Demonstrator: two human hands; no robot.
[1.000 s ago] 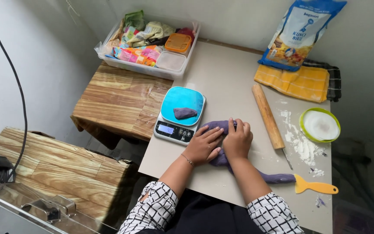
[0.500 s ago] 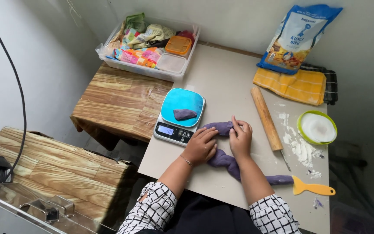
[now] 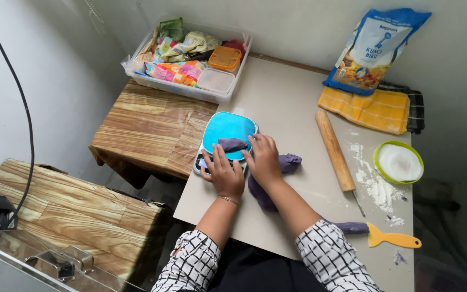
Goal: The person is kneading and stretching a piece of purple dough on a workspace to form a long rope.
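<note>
Centrally, a small purple dough piece (image 3: 232, 144) lies on the turquoise platform of a digital kitchen scale (image 3: 228, 128), mid-frame on the beige counter (image 3: 293, 97). Left hand (image 3: 224, 174) rests flat, fingers spread, over the scale's front edge, grasping nothing. Right hand (image 3: 264, 158) lies palm down just right of it, fingertips touching the platform's rim, heel over a long roll of purple dough (image 3: 287, 162); no closed grip visible. Dough roll runs from right of the scale down under the right forearm.

Right of centre: wooden rolling pin (image 3: 335, 151), lying near upright in the frame. Beside it, scattered white flour (image 3: 375, 186) and a green-rimmed bowl of flour (image 3: 399, 161). Lower right: yellow plastic scraper (image 3: 393, 238) touching another purple dough bit (image 3: 352, 227). Upper right: blue flour bag (image 3: 375, 46) on a folded yellow cloth (image 3: 371, 110). Upper left: clear plastic bin of packets (image 3: 187, 54) on a wood-grain side table (image 3: 147, 130).
</note>
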